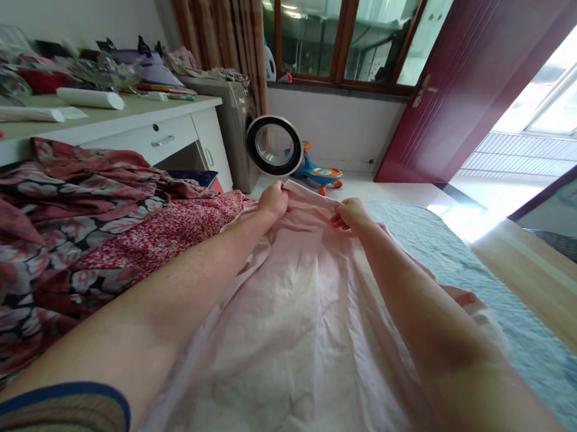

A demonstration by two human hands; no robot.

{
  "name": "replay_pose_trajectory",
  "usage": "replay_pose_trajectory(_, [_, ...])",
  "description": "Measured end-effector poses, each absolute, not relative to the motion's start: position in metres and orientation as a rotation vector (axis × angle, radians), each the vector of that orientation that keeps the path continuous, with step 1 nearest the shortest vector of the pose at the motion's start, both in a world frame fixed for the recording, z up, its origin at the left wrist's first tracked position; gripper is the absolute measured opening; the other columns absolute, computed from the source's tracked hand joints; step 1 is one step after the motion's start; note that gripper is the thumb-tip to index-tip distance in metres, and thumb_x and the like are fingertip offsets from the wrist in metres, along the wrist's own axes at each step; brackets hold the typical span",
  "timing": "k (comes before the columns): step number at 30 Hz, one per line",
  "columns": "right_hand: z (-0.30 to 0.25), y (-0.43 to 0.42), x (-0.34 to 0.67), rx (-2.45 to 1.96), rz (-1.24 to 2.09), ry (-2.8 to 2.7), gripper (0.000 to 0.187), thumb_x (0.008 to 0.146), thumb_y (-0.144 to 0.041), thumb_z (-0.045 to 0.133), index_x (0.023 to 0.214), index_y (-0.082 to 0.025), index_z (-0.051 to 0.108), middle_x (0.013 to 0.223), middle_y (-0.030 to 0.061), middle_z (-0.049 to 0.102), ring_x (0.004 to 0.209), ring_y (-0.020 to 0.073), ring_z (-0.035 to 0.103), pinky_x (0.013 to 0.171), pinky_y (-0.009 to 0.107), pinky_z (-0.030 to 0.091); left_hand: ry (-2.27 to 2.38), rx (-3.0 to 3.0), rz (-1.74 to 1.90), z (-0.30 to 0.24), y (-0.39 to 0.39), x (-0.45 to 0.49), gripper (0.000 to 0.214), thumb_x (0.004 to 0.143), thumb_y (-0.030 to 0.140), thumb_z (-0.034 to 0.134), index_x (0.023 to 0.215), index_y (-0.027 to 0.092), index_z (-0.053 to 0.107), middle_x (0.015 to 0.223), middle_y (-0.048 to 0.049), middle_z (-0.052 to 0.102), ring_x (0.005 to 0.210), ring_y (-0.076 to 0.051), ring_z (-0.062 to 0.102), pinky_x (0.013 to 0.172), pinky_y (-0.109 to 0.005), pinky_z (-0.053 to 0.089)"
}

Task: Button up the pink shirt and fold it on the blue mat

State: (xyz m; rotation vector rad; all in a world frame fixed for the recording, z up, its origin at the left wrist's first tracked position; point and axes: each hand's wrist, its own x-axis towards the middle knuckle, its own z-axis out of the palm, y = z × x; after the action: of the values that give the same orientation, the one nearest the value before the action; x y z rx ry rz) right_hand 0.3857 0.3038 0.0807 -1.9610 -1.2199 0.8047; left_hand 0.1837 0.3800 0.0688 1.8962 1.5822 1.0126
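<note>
A pale pink shirt [308,294] lies spread out before me, its collar at the far end. My left hand [274,201] is closed on the left end of the collar. At the collar's right end, my right hand [353,215] pinches the fabric between thumb and fingers. Both arms reach forward over the shirt, and parts of its sides are hidden beneath them. Left of the shirt lie a red-and-white patterned cloth [171,235] and a heap of dark floral fabric [36,228].
A light blue bed cover [423,236] extends to the right. Beyond stand a washing machine with its round door [275,145] open and a blue-and-orange ride-on toy [320,172]. A cluttered desk [148,121] is at left, a dark red door [420,94] at right.
</note>
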Motion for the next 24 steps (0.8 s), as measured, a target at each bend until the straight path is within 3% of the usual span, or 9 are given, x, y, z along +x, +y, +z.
replay_pose_trajectory(3, [0.081,0.314,0.387,-1.917,0.478,-1.181,0.018,0.087,-0.024,0.048,0.088,-0.016,0.064,0.071,0.0072,0.07,0.061,0.0165,0.065,0.059,0.026,0.051,1.549,1.995,1.095,0.074,0.382,0.185,0.021,0.094,0.023,0.044,0.103,0.018,0.063,0.099,-0.0078,0.071,0.095,-0.023,0.069,0.087,-0.035,0.053])
replay_pose_trajectory(6, [0.075,0.326,0.383,-1.928,0.065,-1.219,0.031,0.088,-0.025,0.041,0.107,-0.017,0.064,0.097,0.0128,0.072,0.091,0.0247,0.067,0.079,0.035,0.052,1.506,2.087,1.156,0.073,0.384,0.185,0.035,0.092,0.019,0.045,0.126,0.016,0.052,0.115,-0.0102,0.067,0.108,-0.022,0.065,0.097,-0.037,0.048])
replay_pose_trajectory(9, [0.049,0.332,0.375,-1.967,0.003,-1.387,0.061,0.085,-0.026,0.045,0.143,-0.007,0.039,0.129,0.0212,0.06,0.116,0.0304,0.058,0.094,0.041,0.046,1.507,2.244,0.954,0.056,0.378,0.181,0.076,0.081,0.017,0.058,0.149,0.013,0.023,0.145,-0.0178,0.046,0.125,-0.024,0.054,0.105,-0.036,0.043])
replay_pose_trajectory(11, [0.023,0.329,0.371,-2.044,0.11,-1.569,0.081,0.084,-0.032,0.05,0.152,-0.001,0.018,0.144,0.0247,0.047,0.129,0.0324,0.047,0.102,0.043,0.041,1.547,2.394,0.658,0.039,0.369,0.178,0.09,0.079,0.023,0.064,0.153,0.012,0.013,0.156,-0.0211,0.029,0.138,-0.028,0.042,0.11,-0.038,0.037])
replay_pose_trajectory(16, [-0.022,0.309,0.372,-2.235,0.133,-1.86,0.066,0.095,-0.049,0.036,0.154,-0.021,0.027,0.16,0.0116,0.025,0.146,0.0352,0.018,0.114,0.057,0.021,1.524,2.676,-0.013,0.004,0.354,0.161,0.059,0.092,0.05,0.045,0.147,0.027,0.04,0.16,-0.0084,0.028,0.148,-0.032,0.022,0.119,-0.05,0.015])
replay_pose_trajectory(20, [-0.024,0.302,0.387,-2.306,0.108,-1.889,0.061,0.098,-0.054,0.028,0.15,-0.022,0.035,0.16,0.0124,0.025,0.146,0.0342,0.019,0.115,0.06,0.015,1.612,2.56,-0.206,0.0,0.361,0.146,0.072,0.09,0.066,0.034,0.15,0.027,0.036,0.161,-0.0106,0.026,0.149,-0.035,0.017,0.118,-0.052,0.015])
replay_pose_trajectory(24, [-0.021,0.302,0.407,-2.358,0.154,-1.886,0.062,0.099,-0.055,0.028,0.148,-0.018,0.038,0.16,0.0142,0.025,0.146,0.031,0.02,0.116,0.053,0.016,1.585,2.497,-0.3,0.007,0.368,0.135,0.079,0.088,0.067,0.038,0.153,0.023,0.03,0.162,-0.0157,0.021,0.148,-0.036,0.022,0.115,-0.05,0.024])
